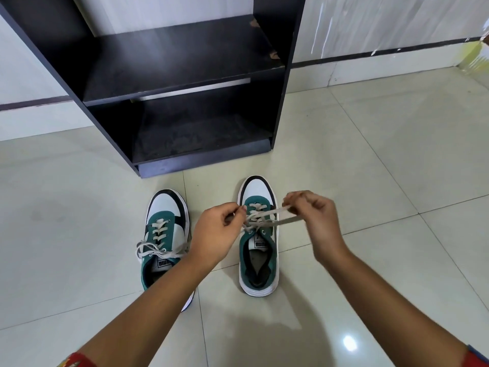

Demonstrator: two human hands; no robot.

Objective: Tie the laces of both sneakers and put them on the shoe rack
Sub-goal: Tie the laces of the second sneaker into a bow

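Note:
Two green, white and black sneakers stand side by side on the tiled floor, toes toward the rack. The left sneaker has a bow tied in its grey laces; my left forearm covers its heel. Over the right sneaker, my left hand pinches the laces at the eyelets. My right hand holds a loop of the right sneaker's lace pulled out to the right. The black shoe rack stands just beyond the sneakers.
The rack has two dusty open shelves, a lower one near floor level and an upper one. It backs onto a white wall with a dark stripe. Pale glossy floor tiles spread to both sides.

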